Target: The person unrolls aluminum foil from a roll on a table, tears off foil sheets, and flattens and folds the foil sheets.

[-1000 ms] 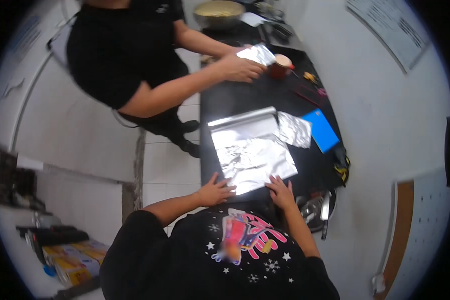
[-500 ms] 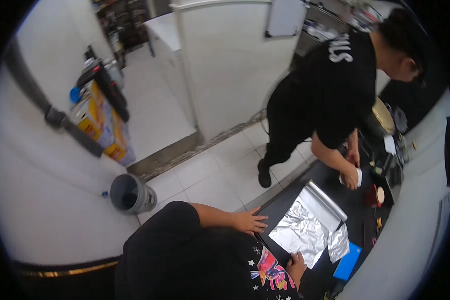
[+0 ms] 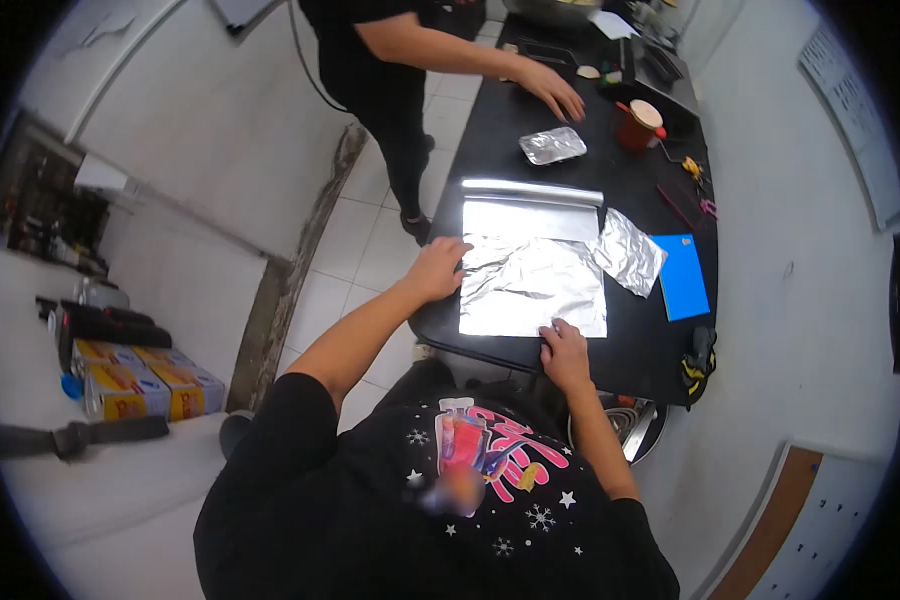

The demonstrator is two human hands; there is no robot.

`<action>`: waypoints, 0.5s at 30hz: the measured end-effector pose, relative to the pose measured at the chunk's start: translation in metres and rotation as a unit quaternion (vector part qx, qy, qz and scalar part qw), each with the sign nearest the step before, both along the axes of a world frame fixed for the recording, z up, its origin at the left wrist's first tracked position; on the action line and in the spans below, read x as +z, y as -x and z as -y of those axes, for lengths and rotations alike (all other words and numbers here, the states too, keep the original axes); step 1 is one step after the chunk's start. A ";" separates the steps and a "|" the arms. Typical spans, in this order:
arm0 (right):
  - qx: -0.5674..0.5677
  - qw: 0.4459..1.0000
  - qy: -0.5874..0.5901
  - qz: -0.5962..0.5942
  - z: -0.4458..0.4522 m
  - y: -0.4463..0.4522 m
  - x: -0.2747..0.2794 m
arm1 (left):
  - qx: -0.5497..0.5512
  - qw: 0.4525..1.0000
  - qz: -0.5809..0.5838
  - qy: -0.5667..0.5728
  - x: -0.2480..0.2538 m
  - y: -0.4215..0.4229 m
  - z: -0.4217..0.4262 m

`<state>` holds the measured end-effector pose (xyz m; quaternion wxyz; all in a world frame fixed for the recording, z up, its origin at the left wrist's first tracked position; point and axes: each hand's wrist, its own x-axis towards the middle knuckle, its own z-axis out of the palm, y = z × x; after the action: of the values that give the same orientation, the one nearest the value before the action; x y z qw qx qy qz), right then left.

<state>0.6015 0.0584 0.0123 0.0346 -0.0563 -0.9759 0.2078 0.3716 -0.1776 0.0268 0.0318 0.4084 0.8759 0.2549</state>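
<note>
A sheet of aluminium foil lies crinkled on the black table, still joined to its foil roll at the far end. My left hand rests at the table's left edge with fingers stretched out, touching or close beside the sheet's left side. At the near edge of the sheet, my right hand has its fingertips on the foil, the fingers slightly bent and apart. A separate crumpled foil piece lies right of the sheet. Beyond the roll sits a foil-wrapped container.
A co-worker's hand reaches over the table behind the wrapped container. To the right are a red pot, a blue flat object and a dark tool with yellow parts. A wall borders the right side.
My view has swung right and down towards the table. The co-worker's hands were on a small pale object; now one hand is apart from the foil-wrapped container. My hands stay by the foil sheet.
</note>
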 end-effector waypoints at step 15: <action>-0.316 0.939 0.132 0.028 0.015 0.043 0.015 | -0.095 0.957 0.197 0.192 -0.002 0.096 -0.086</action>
<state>0.5589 0.0431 0.0268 0.0636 -0.3713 -0.8725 0.3112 0.2761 -0.0912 0.0243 0.3053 0.4180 0.8417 0.1535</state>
